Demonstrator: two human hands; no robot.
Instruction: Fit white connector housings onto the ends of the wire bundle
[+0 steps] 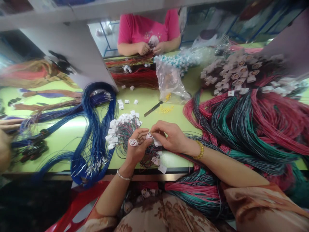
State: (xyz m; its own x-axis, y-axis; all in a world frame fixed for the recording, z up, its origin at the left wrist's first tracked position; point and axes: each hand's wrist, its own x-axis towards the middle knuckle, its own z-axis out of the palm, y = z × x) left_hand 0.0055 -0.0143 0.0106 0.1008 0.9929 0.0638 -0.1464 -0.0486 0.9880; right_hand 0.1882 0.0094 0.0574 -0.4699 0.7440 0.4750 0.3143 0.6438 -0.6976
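Observation:
Near the table's front edge, my left hand [138,149] is closed on a small white plastic connector [149,136], pinched between thumb and fingers. My right hand [171,137] meets it from the right, thumb and forefinger pinched at the same connector; any smaller part between those fingertips is hidden. A white ring-shaped piece [133,142] shows at my left fingers. Just beyond and left of my hands lies a bunch of white connectors [113,130] with thin dark, red and green wires. More white connectors [159,163] hang below my hands.
Small yellow pieces [166,109] and a dark flat blade [153,109] lie ahead, beside a clear plastic bag [170,80]. Blue wire bundles [93,125] are at left, pink, green and black wires [236,122] at right. A co-worker in a pink shirt [149,30] sits opposite.

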